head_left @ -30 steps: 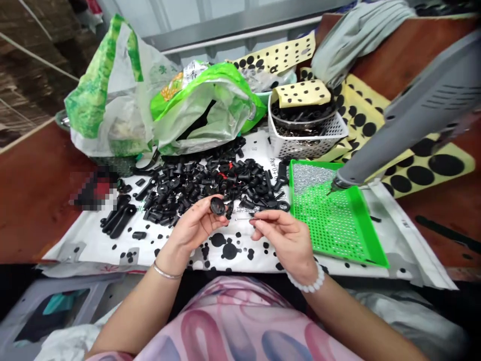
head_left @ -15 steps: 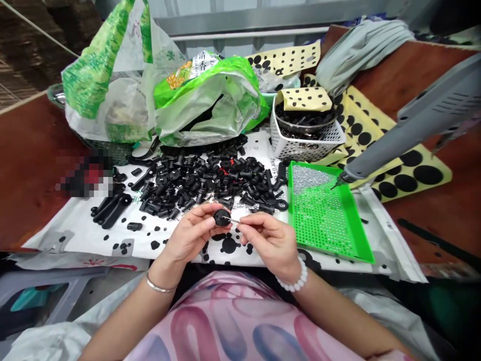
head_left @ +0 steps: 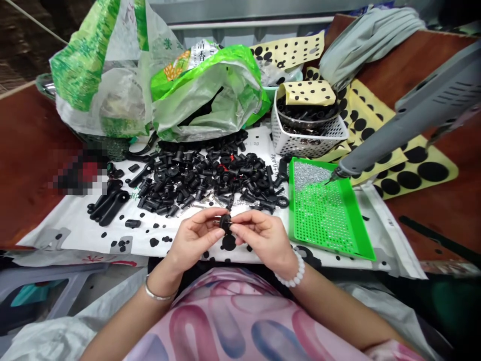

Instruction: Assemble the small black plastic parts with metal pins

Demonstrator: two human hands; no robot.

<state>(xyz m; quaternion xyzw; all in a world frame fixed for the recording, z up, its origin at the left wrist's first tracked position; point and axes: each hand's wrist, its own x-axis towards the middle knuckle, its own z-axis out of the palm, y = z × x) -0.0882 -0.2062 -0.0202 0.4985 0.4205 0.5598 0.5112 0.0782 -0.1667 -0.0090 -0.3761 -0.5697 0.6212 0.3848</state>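
Over the front of the table, my left hand (head_left: 195, 235) is closed on a round black plastic part (head_left: 225, 223), held between thumb and fingers. A thin metal pin shows on both sides of the part's middle. Thumb and forefinger of my right hand (head_left: 265, 238) pinch close against the part's right side, around the pin's end. Fingertips hide some of both pieces. Just beyond my hands lies a heap of black plastic pieces (head_left: 188, 175), with a few metal pins among them at its near edge.
On the right, a green perforated tray (head_left: 370, 245) holds small silvery pieces, and a grey power screwdriver (head_left: 379, 133) reaches over it. Behind stand a white basket (head_left: 300, 145) and a green plastic bag (head_left: 210, 115). Yellow sheets with black dots (head_left: 421, 165) lie at the right.
My right hand has come in against the black part, and the pin now pokes out on its left side as well. The part has turned more edge-on. The view has shifted slightly.
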